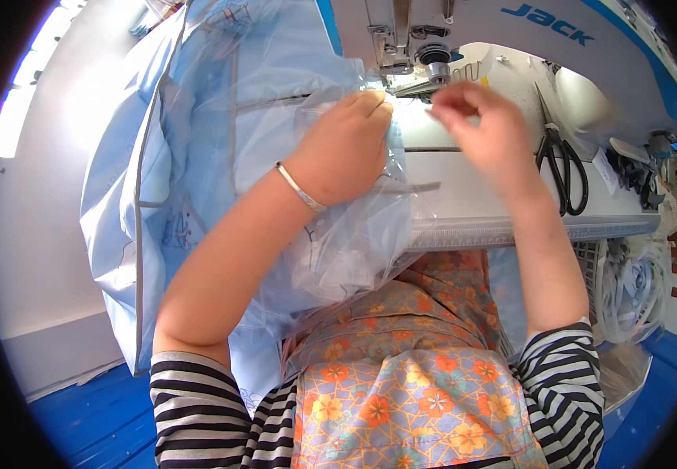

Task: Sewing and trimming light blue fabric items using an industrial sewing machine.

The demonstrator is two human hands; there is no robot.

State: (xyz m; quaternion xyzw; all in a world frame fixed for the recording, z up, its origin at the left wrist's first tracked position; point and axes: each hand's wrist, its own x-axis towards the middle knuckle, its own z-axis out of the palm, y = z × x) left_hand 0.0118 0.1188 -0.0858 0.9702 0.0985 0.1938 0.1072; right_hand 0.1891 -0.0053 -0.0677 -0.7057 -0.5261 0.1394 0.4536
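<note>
A large light-blue fabric piece (276,70) with grey edging, overlaid with clear plastic film (346,266), drapes over the left of the sewing table and down toward my lap. My left hand (346,148) is closed on the film's edge, its fingertips just left of the needle area. On the right, my right hand (491,129) is raised beside the presser area of the sewing machine (502,31), slightly blurred. Its fingers curl toward the thumb in a pinch; anything between them is too small to make out.
Black-handled scissors (563,168) lie on the white table (463,176), right of my right hand. A ruler strip (471,237) runs along the table's front edge. Dark small items (639,176) sit at the right end. Below them hangs a white basket (589,262) beside bundled clear plastic (635,289).
</note>
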